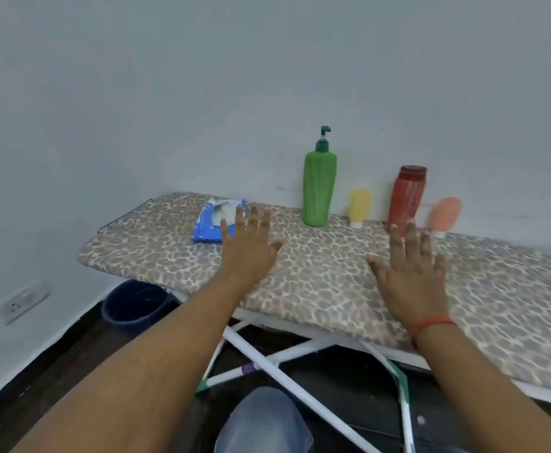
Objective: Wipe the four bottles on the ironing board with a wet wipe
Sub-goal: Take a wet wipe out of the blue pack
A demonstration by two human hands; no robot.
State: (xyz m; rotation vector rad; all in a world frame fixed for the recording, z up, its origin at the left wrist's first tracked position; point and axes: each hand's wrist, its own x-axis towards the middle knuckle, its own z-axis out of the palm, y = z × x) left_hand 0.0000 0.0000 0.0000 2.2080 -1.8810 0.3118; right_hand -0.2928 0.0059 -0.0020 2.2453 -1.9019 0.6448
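Head view: both hands spread flat above the ironing board, holding nothing.

Left hand is extended with fingers straight, its fingertips overlapping the blue wet wipe pack lying near the board's left end. Right hand is splayed, palm down, in front of the red bottle. Along the wall stand the green pump bottle, yellow bottle, red bottle and pink bottle, all upright.

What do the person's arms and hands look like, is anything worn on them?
Both forearms are bare, with no sleeves or gloves in view. The right hand has a thin red thread band around its wrist. The left hand and its wrist carry nothing visible.
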